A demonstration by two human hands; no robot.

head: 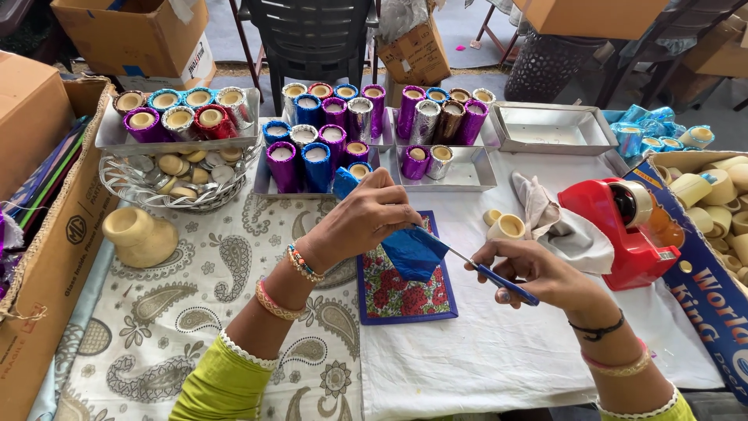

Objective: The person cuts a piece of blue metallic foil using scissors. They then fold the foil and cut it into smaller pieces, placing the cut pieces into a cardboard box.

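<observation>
- Left hand (366, 218) pinches a blue foil-wrapped piece (413, 253) above the floral mat (389, 296).
- Right hand (538, 273) closed around blue-handled scissors (487, 273), blades at the foil.

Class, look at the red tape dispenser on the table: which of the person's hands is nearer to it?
The right hand, holding scissors, is just left of the red tape dispenser. The left hand, holding blue foil, is further left.
</observation>
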